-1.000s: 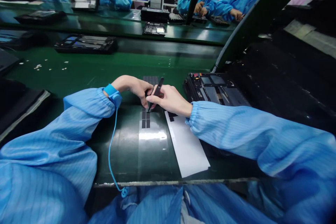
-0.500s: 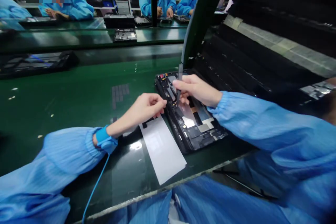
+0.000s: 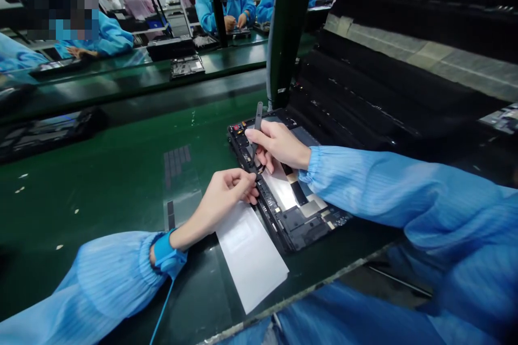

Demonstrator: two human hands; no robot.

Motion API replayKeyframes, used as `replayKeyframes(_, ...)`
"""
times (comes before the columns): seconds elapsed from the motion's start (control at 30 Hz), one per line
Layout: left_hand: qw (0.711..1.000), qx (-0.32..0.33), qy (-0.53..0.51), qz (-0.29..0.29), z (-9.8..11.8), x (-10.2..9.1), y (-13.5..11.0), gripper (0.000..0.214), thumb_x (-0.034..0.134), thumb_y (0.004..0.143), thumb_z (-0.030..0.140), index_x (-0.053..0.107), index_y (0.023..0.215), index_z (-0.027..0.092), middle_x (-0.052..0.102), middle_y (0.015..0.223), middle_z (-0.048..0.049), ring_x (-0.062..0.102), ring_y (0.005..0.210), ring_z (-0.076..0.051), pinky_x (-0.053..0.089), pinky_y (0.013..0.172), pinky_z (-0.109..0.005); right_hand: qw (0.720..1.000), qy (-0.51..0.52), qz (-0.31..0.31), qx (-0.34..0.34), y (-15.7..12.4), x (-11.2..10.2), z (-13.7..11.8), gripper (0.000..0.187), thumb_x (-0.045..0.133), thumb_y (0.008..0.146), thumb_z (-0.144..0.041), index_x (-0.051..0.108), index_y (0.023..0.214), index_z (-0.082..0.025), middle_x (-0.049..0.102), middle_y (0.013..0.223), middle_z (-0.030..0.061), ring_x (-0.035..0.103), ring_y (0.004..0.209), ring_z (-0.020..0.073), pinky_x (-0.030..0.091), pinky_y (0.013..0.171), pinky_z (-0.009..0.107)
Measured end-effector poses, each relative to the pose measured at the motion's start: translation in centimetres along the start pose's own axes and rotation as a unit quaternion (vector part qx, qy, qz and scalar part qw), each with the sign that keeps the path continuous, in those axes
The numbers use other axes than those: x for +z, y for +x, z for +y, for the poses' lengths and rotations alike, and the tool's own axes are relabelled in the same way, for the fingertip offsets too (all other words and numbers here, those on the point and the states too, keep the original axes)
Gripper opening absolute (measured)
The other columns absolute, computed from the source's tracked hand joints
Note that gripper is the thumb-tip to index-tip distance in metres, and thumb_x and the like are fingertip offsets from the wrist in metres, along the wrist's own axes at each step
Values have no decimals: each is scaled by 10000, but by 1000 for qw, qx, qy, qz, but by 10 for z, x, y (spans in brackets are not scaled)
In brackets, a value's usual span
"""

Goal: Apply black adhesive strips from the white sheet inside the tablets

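An opened black tablet (image 3: 303, 215) lies face down on the green bench, its boards and a silvery plate exposed. My right hand (image 3: 279, 145) is closed round dark tweezers (image 3: 256, 129), whose tip meets the tablet's left edge. My left hand (image 3: 226, 194) rests with curled fingers against that same edge, fingertips pinched beside the tweezer tip; what they pinch is too small to make out. A white backing sheet (image 3: 251, 253) lies just left of the tablet, partly under my left hand. A blue wrist strap (image 3: 165, 253) with a cord circles my left wrist.
Small dark stickers (image 3: 178, 159) lie on the green belt (image 3: 101, 172) to the left. A dark upright post (image 3: 287, 27) and stacked black trays (image 3: 404, 81) stand behind and right of the tablet. More opened devices (image 3: 186, 66) lie on the far belt, where people in blue coats work.
Both hands left the sticker strip and went right to the opened tablet. In the last half second the tweezer tip and my left fingertips came together at its left edge.
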State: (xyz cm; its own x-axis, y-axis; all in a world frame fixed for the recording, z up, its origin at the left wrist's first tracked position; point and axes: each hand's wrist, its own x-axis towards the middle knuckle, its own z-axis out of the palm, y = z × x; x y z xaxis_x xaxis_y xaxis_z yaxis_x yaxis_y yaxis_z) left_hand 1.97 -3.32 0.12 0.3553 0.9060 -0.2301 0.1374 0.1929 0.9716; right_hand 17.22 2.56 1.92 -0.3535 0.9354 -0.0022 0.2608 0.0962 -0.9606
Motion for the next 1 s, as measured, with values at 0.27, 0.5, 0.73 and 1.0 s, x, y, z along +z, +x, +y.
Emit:
replayKeyframes(0.27, 1000, -20, 19, 0, 6, 1, 4, 218, 582, 748, 326, 539, 622, 153, 591, 605, -22, 541, 529, -106, 405, 534, -225, 999, -38, 17, -10, -2, 1, -5, 242, 462, 885, -340, 376, 718, -187, 496, 391, -60, 477, 256, 88, 335, 236, 162)
replayKeyframes(0.5, 934, 113, 324, 100, 8, -6, 0, 171, 537, 761, 341, 480, 719, 185, 506, 665, -8, 478, 592, -141, 388, 554, -267, 997, -60, 39, -37, -3, 3, -3, 202, 440, 893, -330, 376, 755, -198, 492, 412, -64, 478, 259, 100, 336, 244, 188)
replayKeyframes(0.73, 666, 280, 689, 60, 0, 5, -19, 442, 335, 802, 110, 455, 1228, 94, 517, 807, -103, 477, 737, -225, 422, 609, -325, 999, -17, 36, -20, 0, 2, 1, 238, 445, 889, -365, 353, 742, -202, 486, 423, -73, 476, 246, 102, 321, 225, 191)
replayKeyframes(1.0, 653, 269, 708, -9, 0, 7, -31, 512, 297, 803, 85, 360, 1294, -47, 535, 860, -160, 477, 743, -246, 423, 605, -360, 999, -1, 38, -28, 2, 0, 5, 284, 476, 865, -412, 351, 717, -205, 485, 408, -78, 479, 245, 103, 346, 222, 189)
